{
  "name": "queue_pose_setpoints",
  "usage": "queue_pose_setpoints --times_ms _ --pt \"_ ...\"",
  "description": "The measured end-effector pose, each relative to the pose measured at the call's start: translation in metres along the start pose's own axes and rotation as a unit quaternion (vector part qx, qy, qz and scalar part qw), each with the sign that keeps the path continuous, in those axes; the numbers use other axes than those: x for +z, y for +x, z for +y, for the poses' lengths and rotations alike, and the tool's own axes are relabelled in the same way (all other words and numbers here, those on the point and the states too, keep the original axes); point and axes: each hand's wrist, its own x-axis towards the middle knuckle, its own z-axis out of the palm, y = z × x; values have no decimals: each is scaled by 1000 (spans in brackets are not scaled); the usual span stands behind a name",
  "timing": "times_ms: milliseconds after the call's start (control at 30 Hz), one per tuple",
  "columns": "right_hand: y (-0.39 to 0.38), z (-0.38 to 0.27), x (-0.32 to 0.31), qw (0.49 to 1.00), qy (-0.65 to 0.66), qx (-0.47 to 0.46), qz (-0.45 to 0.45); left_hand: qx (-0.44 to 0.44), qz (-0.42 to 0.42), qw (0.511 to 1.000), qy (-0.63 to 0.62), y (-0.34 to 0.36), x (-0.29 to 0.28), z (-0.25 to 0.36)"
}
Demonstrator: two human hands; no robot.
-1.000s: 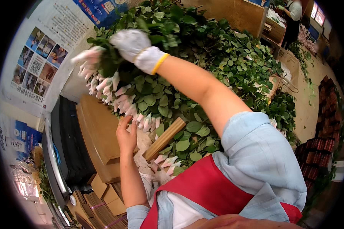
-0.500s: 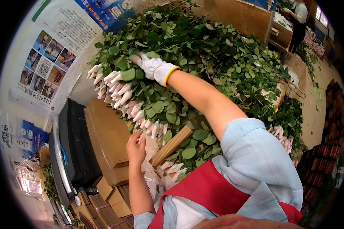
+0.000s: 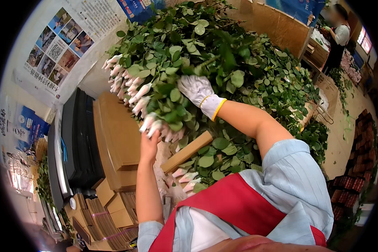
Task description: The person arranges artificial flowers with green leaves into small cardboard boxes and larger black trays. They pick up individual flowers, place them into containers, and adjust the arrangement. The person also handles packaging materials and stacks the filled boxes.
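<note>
Leafy flower stems are being heaped across the middle and far side of the scene, while their pale pink wrapped buds are being lined up along the heap's left edge. Over the leaves, the right hand, gloved in white, is being laid back-up, with its fingertips being covered by foliage. At the near end of the bud row, the bare left hand is being held upward, its fingers being partly hidden by the nearest buds. Because of blur and overlap, it cannot be told whether either hand's fingers are being clenched on stems or left loose. A wooden strip is being left lying to the right of the left hand; brown boards and black sheets are being kept stacked farther left.
</note>
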Motion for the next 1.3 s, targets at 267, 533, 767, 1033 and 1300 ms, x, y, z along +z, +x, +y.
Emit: queue_pose_setpoints --times_ms 267,533,767,1033,1300 --pt "-3 -2 -51 973 35 100 -206 -180 -57 949 -251 41 -14 -38" --pt "11 34 -56 919 53 -7 -391 -194 -95 887 -408 65 -9 -63" --pt "71 60 -113 986 -15 -87 -141 73 -41 950 -301 28 -24 43" --pt "51 28 -83 984 -119 89 100 241 164 956 44 57 -37 89" --pt "-29 5 -40 931 51 78 -354 239 134 918 287 55 3 -25"
